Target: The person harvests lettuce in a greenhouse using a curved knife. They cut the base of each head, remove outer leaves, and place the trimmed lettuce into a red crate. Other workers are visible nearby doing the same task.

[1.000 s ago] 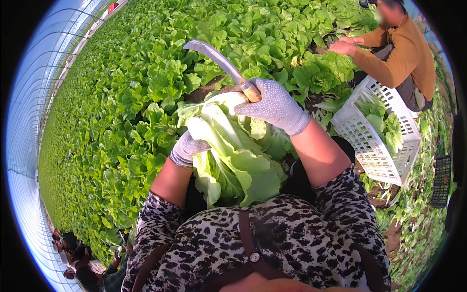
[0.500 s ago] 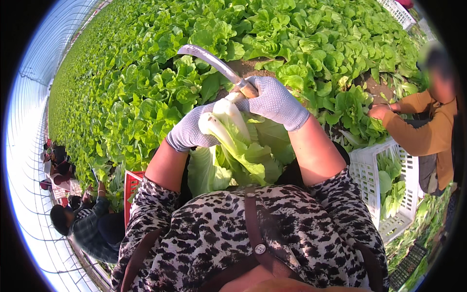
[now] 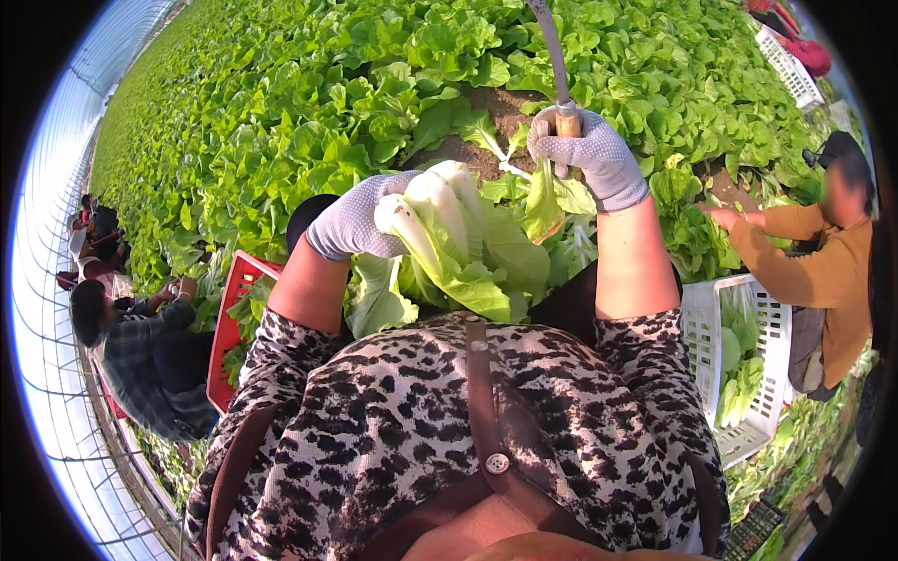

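My left hand (image 3: 354,220), in a grey dotted glove, is closed around several heads of leafy lettuce (image 3: 438,213). Their pale cut stem ends point up and away, while the green leaves hang toward my lap. To the right, my gloved right hand (image 3: 603,166) grips a sickle (image 3: 557,67) by its short wooden handle, the curved blade pointing up and away. A torn, partly yellowed leaf (image 3: 543,208) hangs below the fingers of that hand, apart from the bunch. Whether the fingers pinch it firmly is hard to see.
Rows of growing lettuce (image 3: 281,122) spread ahead, with bare soil (image 3: 500,107) just beyond my hands. A red crate (image 3: 224,323) stands at my left, a white crate (image 3: 781,337) with greens at my right. People work on both sides: one in orange (image 3: 795,266), another in dark plaid (image 3: 154,360).
My right hand has moved right, away from the bunch, with the sickle and a leaf. The blade has swung from pointing left to pointing up. My left hand still holds the lettuce.
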{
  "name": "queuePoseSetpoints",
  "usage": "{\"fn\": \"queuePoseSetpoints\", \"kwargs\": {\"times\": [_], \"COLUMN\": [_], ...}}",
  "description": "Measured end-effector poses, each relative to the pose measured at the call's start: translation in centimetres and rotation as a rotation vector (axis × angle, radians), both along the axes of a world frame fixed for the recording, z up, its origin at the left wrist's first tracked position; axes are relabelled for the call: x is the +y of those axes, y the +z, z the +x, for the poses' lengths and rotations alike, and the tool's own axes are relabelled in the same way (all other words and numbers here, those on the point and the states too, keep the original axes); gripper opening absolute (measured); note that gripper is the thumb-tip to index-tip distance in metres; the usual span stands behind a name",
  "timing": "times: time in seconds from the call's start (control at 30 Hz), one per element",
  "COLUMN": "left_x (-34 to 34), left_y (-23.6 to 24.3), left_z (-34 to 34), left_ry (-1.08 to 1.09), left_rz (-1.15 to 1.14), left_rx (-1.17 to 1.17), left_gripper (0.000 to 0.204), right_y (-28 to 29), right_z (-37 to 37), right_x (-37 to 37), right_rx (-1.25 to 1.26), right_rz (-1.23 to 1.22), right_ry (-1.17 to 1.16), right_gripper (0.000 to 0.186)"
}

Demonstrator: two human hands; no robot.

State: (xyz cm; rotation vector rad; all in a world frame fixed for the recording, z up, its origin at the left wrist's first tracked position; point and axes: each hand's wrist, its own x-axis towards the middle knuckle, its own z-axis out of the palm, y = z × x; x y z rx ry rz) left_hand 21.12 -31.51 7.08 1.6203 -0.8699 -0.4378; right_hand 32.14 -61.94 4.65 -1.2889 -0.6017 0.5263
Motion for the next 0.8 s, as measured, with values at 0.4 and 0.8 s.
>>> {"fn": "queuePoseSetpoints", "kwargs": {"times": [0.4, 0.8], "left_x": [0.4, 6.9], "left_y": [-2.5, -4.2], "left_z": [-5.4, -15.9], "left_ry": [0.753, 0.835], "left_rz": [-0.593, -0.309], "left_rx": [0.421, 0.088], "left_gripper": [0.057, 0.132], "right_y": [-3.2, 0.7], "right_z": [-10.4, -16.9], "right_x": [8.3, 16.3], "right_rx": [0.677, 0.103], "right_rz": [0.232, -0.149], "right_ry": [0.074, 0.027], "right_gripper": [0.054, 0.043]}}
